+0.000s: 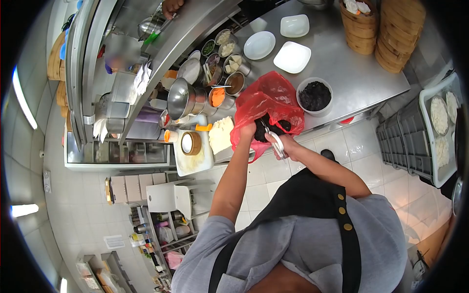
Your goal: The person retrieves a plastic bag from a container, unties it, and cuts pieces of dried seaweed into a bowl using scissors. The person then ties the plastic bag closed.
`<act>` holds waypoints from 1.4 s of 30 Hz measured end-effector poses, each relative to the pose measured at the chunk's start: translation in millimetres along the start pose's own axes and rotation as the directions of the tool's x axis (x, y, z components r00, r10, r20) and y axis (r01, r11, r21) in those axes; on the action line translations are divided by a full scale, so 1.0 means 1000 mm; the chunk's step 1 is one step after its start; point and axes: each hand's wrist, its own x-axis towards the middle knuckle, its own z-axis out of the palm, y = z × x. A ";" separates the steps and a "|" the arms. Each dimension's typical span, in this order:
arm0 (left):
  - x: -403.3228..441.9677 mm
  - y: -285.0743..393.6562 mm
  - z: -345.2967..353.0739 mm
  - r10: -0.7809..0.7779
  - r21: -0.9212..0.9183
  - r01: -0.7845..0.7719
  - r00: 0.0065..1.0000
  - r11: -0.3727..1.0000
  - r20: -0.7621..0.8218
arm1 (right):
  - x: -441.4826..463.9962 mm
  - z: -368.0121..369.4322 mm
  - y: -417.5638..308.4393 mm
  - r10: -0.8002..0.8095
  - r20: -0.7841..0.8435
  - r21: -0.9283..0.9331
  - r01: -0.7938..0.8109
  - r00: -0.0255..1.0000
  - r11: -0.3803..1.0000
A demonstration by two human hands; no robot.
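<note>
A red plastic bag [266, 95] lies gaping at the front edge of the steel counter, with dark, clumpy food [264, 131] at its mouth that looks like black fungus. My left hand [248, 132] is closed on the dark food at the left side of the bag's mouth; its fingertips are partly hidden. White-handled scissors [277, 141] are gripped in my right hand [290, 148], their blades pointing into the dark food. Right of the bag stands a white tub [315, 108] filled with more black pieces [315, 95].
White plates [260, 45] and stacked bamboo steamers [398, 34] stand farther back. Metal containers of ingredients [234, 63] crowd the left, near a cutting board [195, 163] holding a small steamer [191, 143]. A grey crate [405, 139] stands at right. Someone else's hand [172, 7] shows beyond the shelf.
</note>
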 end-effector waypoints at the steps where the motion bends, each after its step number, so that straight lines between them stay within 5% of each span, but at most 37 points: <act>1: 0.003 -0.007 0.001 -0.034 -0.097 0.035 0.999 0.995 0.016 | 0.006 -0.003 -0.003 0.006 0.004 -0.013 -0.006 1.000 1.000; 4: 0.017 -0.030 -0.003 -0.203 -0.406 0.227 0.974 0.885 0.104 | 0.015 -0.002 -0.007 0.006 -0.003 -0.031 -0.006 1.000 0.999; 6: 0.001 0.035 -0.020 -0.326 -0.428 0.379 0.925 0.821 0.195 | 0.006 -0.001 -0.008 0.002 0.026 -0.027 -0.001 1.000 1.000; 9: 0.014 0.037 -0.045 -0.377 -0.309 0.478 0.864 0.822 0.333 | 0.001 0.000 -0.005 -0.023 0.014 -0.030 0.023 1.000 0.999; 15: -0.002 0.053 -0.017 -0.574 -0.262 0.591 0.805 0.763 0.146 | 0.015 -0.008 -0.010 -0.005 -0.037 -0.100 0.001 0.999 0.995; 16: -0.001 0.035 -0.018 -0.472 -0.373 0.515 0.857 0.772 0.206 | 0.017 -0.009 -0.009 -0.008 -0.041 -0.095 0.004 0.999 0.995; 19: -0.039 0.076 -0.023 -0.443 -0.224 0.475 0.879 0.851 0.178 | 0.020 -0.013 -0.011 0.020 -0.022 -0.101 -0.022 1.000 0.995; 22: -0.062 0.074 -0.016 -0.151 -0.301 0.222 0.959 0.927 0.242 | 0.025 -0.012 -0.011 0.067 -0.034 -0.111 -0.070 0.997 0.991; 25: -0.062 0.067 -0.019 -0.318 -0.095 0.334 0.936 0.938 0.151 | 0.025 -0.012 -0.015 0.057 -0.012 -0.083 -0.058 0.998 0.995; 28: -0.072 0.067 -0.045 -0.416 -0.209 0.518 0.822 0.830 0.388 | 0.025 -0.012 -0.016 0.047 -0.012 -0.094 -0.048 0.999 0.994; 31: -0.097 0.113 -0.070 -0.371 -0.336 0.565 0.788 0.754 0.491 | 0.023 -0.019 -0.009 0.048 0.007 -0.192 -0.045 0.999 0.980; 32: -0.099 0.116 -0.072 -0.220 -0.436 0.481 0.823 0.761 0.525 | 0.021 -0.024 -0.006 0.049 0.019 -0.241 -0.043 0.999 0.969; 35: -0.096 0.162 -0.050 -0.077 -0.624 0.344 0.907 0.702 0.413 | -0.026 -0.036 -0.007 -0.016 0.067 -0.263 0.033 0.998 0.964; 38: -0.076 0.186 -0.008 -0.095 -0.762 0.255 0.964 0.595 0.249 | -0.079 -0.077 0.024 -0.160 0.102 -0.151 0.174 0.982 0.973; 42: -0.057 0.203 0.052 -0.175 -0.845 0.193 0.977 0.499 0.120 | -0.115 -0.081 0.037 -0.339 -0.073 -0.156 0.325 0.938 0.933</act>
